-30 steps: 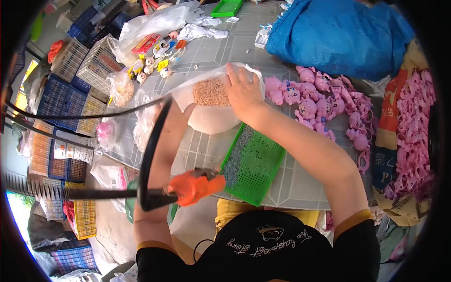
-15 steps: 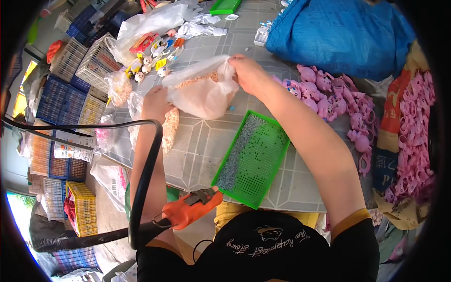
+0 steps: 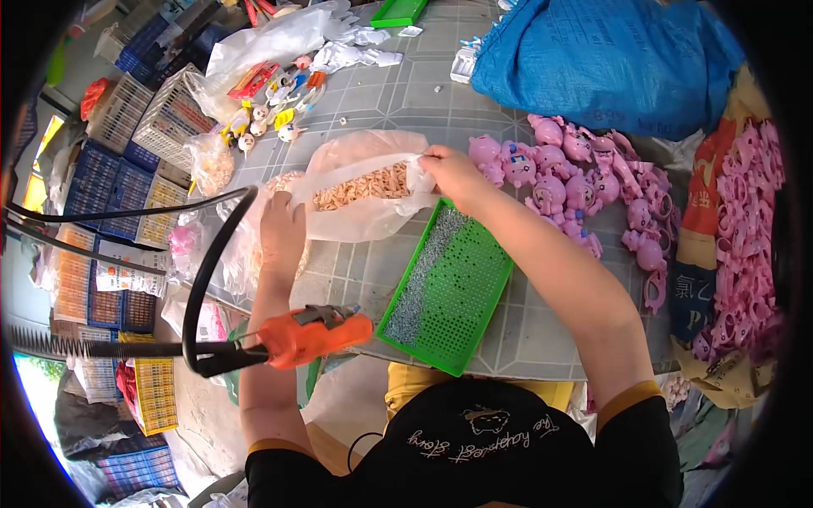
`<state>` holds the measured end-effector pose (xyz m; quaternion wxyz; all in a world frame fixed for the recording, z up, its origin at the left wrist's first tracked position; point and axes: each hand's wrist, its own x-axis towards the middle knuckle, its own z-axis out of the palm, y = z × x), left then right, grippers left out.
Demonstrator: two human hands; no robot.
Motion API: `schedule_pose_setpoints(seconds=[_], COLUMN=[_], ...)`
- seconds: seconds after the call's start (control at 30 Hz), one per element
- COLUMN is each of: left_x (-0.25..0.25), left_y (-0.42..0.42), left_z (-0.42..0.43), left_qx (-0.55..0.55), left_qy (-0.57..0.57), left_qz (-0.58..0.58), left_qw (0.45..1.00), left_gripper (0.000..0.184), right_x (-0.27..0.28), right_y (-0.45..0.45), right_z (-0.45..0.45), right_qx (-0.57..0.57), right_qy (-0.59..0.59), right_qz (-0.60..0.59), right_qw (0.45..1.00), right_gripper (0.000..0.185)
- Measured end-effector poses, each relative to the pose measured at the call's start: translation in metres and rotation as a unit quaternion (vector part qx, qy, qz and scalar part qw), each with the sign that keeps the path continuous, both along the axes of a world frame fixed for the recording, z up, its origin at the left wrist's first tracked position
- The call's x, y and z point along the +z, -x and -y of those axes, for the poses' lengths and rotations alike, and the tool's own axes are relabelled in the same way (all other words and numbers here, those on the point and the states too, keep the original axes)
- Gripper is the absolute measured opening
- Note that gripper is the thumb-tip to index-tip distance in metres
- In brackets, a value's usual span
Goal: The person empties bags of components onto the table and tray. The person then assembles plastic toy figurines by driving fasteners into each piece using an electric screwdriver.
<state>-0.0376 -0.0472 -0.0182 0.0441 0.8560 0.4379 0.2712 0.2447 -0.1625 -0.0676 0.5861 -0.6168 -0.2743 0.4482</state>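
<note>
A translucent plastic bag [image 3: 373, 222] lies on the table with its mouth spread, and many small tan pieces [image 3: 364, 188] show inside. My right hand [image 3: 451, 172] pinches the bag's rim at its right end. At the left end my left hand [image 3: 284, 227] has its fingers closed on the bag's edge. Just below the bag is a green perforated tray [image 3: 461, 292] with small grey-blue bits along its left side. An orange power tool [image 3: 313, 336] hangs from a coiled cable in front of my left forearm.
Pink toy figures [image 3: 550, 195] lie right of the bag, beside a large blue sack [image 3: 610, 68]. More pink parts [image 3: 745, 245] fill a sack at far right. Small toys [image 3: 262, 118] and plastic bags sit at upper left. Stacked crates [image 3: 110, 182] stand left of the table [image 3: 525, 326].
The bag has been lifted, shifted and laid back with its mouth wider open. Both hands went from lying open on it to gripping its edges. The orange tool has swung left.
</note>
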Motion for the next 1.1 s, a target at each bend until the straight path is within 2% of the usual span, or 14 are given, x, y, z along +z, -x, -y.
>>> schedule_pose_setpoints(seconds=[0.07, 0.13, 0.23, 0.3, 0.33, 0.43, 0.53, 0.6, 0.7, 0.8, 0.9, 0.93, 1.0, 1.1], left_x=[0.019, 0.044, 0.031, 0.009, 0.003, -0.009, -0.019, -0.025, -0.020, -0.026, -0.008, -0.006, 0.001, 0.017], left_y=[-0.014, -0.037, -0.050, -0.040, -0.036, -0.025, -0.032, -0.049, -0.079, -0.084, -0.075, -0.071, -0.061, -0.050], left_z=[0.027, 0.057, 0.060, 0.058, 0.056, 0.047, 0.024, 0.000, -0.009, -0.024, -0.018, -0.015, -0.007, 0.019], left_qx=[-0.017, -0.028, -0.363, -0.361, -0.354, -0.326, -0.218, -0.186, -0.077, -0.087, -0.119, -0.108, -0.128, -0.108], left_qy=[-0.151, -0.236, -0.121, 0.037, 0.113, 0.098, 0.212, 0.003, -0.012, 0.012, 0.048, 0.023, 0.092, 0.139], left_qz=[-0.066, -0.112, -0.098, -0.222, -0.281, -0.177, -0.053, 0.006, -0.053, -0.111, -0.066, -0.026, 0.013, 0.105], left_qw=[0.986, 0.965, 0.919, 0.905, 0.885, 0.924, 0.951, 0.983, 0.996, 0.990, 0.990, 0.994, 0.987, 0.979], left_gripper=[0.027, 0.031, 0.029, 0.024, 0.021, 0.016, 0.017, 0.023, 0.028, 0.035, 0.043, 0.046, 0.046, 0.044], right_x=[0.008, 0.036, 0.036, 0.053, 0.062, 0.072, 0.089, 0.104, 0.086, 0.055, 0.040, 0.035, 0.025, 0.050], right_y=[0.006, 0.012, 0.015, 0.010, 0.007, 0.014, 0.025, 0.032, 0.025, 0.010, -0.004, -0.009, -0.014, -0.004], right_z=[0.004, 0.021, 0.017, 0.010, 0.005, -0.013, -0.027, -0.030, -0.039, -0.035, -0.019, -0.012, 0.002, 0.014], right_qx=[-0.009, -0.009, -0.014, 0.006, 0.015, 0.016, 0.081, 0.111, 0.111, 0.040, -0.031, -0.013, 0.025, 0.318], right_qy=[0.011, -0.004, -0.033, 0.001, 0.016, -0.099, -0.131, -0.112, -0.144, -0.139, 0.005, 0.027, 0.065, 0.142], right_qz=[0.236, 0.527, 0.617, 0.342, 0.190, -0.031, 0.005, 0.046, 0.104, -0.002, 0.114, 0.284, 0.591, 0.626], right_qw=[0.972, 0.850, 0.786, 0.940, 0.982, 0.995, 0.988, 0.986, 0.978, 0.990, 0.993, 0.958, 0.804, 0.698], right_gripper=[0.019, 0.020, 0.020, 0.019, 0.019, 0.019, 0.019, 0.018, 0.019, 0.019, 0.020, 0.020, 0.021, 0.033])
